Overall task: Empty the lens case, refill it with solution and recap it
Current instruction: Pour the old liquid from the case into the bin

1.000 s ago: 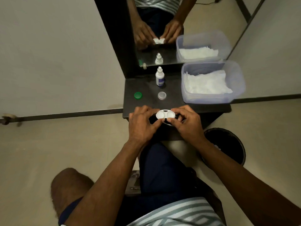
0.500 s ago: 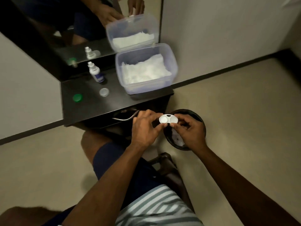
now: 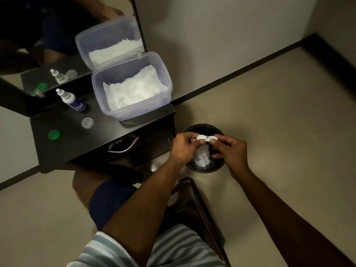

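Observation:
The white two-well lens case [image 3: 206, 137] is held over the black bin [image 3: 192, 130] on the floor, tilted away from me. My left hand [image 3: 183, 147] pinches its left end and my right hand [image 3: 231, 149] pinches its right end. Both wells are uncapped. On the dark table [image 3: 77, 143] lie a green cap [image 3: 54, 135] and a clear cap [image 3: 87, 122]. The solution bottle [image 3: 70, 99], white with a blue label, stands upright at the back near the mirror.
A clear plastic tub [image 3: 115, 112] of white tissues sits on the table's right end. White crumpled tissue [image 3: 202, 158] lies inside the bin. A drawer handle [image 3: 123, 147] shows under the table edge. A dark stool frame [image 3: 194, 201] stands beside my right leg.
Both hands carried the lens case from the table's front edge rightward and out over the bin. The case has tipped from level toward the bin.

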